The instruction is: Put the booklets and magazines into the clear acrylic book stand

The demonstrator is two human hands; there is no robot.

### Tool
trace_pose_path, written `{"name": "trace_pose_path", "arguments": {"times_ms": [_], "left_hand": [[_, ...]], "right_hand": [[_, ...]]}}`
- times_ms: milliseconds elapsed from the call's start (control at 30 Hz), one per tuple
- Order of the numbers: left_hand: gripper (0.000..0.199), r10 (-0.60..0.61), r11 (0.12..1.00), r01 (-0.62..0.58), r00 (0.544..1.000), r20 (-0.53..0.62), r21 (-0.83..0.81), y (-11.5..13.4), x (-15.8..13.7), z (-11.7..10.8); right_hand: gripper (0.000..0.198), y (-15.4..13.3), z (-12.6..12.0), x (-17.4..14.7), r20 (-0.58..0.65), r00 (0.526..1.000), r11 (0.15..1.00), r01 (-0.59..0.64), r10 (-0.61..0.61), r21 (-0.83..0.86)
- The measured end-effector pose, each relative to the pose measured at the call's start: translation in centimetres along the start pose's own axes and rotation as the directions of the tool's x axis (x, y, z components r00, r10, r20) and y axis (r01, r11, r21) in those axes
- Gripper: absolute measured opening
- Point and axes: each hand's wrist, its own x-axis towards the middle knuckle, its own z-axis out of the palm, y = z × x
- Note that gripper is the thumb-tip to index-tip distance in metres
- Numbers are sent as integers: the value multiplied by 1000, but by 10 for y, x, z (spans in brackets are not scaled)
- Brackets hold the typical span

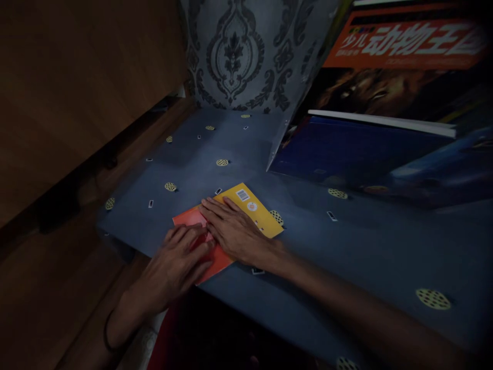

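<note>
A thin yellow and orange booklet, or a yellow booklet with an orange sheet against it, lies aslant near the table's front edge. Its yellow part (265, 218) shows a barcode and a round white mark. My right hand (236, 231) lies flat where the two colours meet, fingers stretched to the upper left. My left hand (179, 259) rests over the orange part (219, 261) with bent, slightly parted fingers, their tips touching it near the right hand. A dark band circles my left wrist. Whatever lies beneath both palms is hidden.
A blue cloth with yellow pineapple-like prints covers the table (185, 159). Large books stand at the right: one with a dark animal cover (365, 92), and a dark blue one (339, 146) before it. Patterned grey fabric (234, 51) rises behind; a wooden panel (84, 77) stands left.
</note>
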Motion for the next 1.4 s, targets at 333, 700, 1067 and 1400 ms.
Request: {"name": "trace_pose_path", "arguments": {"times_ms": [333, 700, 1067, 1400], "left_hand": [[54, -166, 985, 160, 982, 91, 64, -18, 3, 8], [65, -210, 977, 204, 971, 113, 61, -24, 8, 4], [60, -352, 936, 345, 910, 218, 69, -40, 60, -4], [59, -391, 857, 494, 810, 437, -148, -52, 64, -12]], "right_hand": [[61, 6, -15, -10, 25, 972, 965, -229, 234, -125], [52, 21, -9, -20, -141, 973, 974, -199, 183, -111], [23, -6, -11, -105, -387, 896, 975, -216, 218, 48], [28, 14, -25, -90, -275, 892, 932, -327, 359, 154]]}}
